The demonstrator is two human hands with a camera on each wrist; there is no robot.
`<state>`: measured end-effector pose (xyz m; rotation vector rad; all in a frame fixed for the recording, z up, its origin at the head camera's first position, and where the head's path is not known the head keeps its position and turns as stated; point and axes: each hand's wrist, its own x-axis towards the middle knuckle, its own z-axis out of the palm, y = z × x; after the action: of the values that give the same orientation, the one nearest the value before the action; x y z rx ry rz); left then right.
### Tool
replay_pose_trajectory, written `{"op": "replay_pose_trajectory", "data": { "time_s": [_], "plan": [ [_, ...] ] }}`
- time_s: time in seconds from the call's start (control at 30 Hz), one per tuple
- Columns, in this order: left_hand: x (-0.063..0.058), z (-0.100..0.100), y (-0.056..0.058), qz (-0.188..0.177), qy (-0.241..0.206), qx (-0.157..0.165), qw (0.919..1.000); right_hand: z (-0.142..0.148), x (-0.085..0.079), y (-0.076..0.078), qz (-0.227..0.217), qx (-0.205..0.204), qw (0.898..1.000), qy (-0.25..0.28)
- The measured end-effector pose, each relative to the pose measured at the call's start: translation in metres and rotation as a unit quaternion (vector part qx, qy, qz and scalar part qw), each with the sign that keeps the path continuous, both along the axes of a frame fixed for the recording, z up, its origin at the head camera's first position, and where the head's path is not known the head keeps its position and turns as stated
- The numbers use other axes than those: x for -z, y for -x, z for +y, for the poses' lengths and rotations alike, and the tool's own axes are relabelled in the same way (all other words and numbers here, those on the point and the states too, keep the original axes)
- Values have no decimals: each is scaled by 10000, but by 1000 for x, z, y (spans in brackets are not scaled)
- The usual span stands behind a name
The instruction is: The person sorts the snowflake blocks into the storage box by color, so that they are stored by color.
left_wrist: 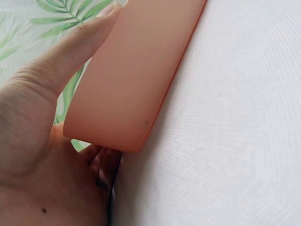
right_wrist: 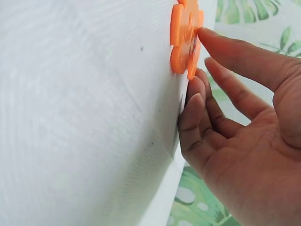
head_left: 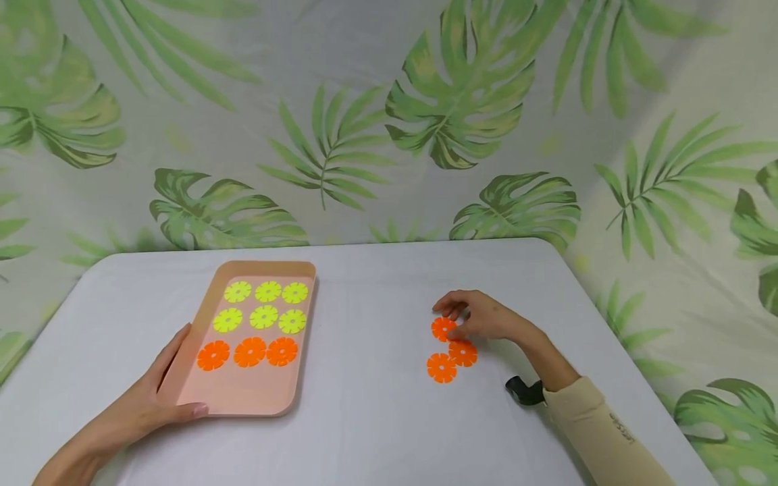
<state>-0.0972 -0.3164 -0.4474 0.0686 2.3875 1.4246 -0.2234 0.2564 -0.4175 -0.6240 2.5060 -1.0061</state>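
Observation:
In the head view, my left hand (head_left: 142, 401) holds the near left corner of a pink tray (head_left: 237, 395), thumb along the near side and fingers along the left side. The left wrist view shows the tray's outer wall (left_wrist: 124, 80) between thumb and fingers. My right hand (head_left: 486, 317) is over the table at the right, its thumb at the edge of an orange notched disc (head_left: 442, 329). Two more orange discs (head_left: 441, 368) lie just below it. From the right wrist, the thumb tip touches an orange disc (right_wrist: 181, 40), with the other fingers loosely bent beside it.
Inside the tray are two rows of yellow-green notched discs (head_left: 264, 316) and one row of orange discs (head_left: 250, 352). A black device (head_left: 524, 391) shows at the right cuff. Behind the white-covered table (head_left: 365, 418) hangs a leaf-print cloth (head_left: 340, 128).

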Motion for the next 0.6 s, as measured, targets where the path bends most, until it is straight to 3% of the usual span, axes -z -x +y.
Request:
{"op": "replay_pose_trajectory", "data": {
  "time_s": [0.4, 0.6],
  "plan": [
    [3, -1, -1, 272, 174, 10, 9995, -2, -6, -2, -89, -256, 9985, -473],
    [3, -1, -1, 513, 309, 88, 9982, -4, -5, -1, -172, -347, 9991, -158]
  ]
}}
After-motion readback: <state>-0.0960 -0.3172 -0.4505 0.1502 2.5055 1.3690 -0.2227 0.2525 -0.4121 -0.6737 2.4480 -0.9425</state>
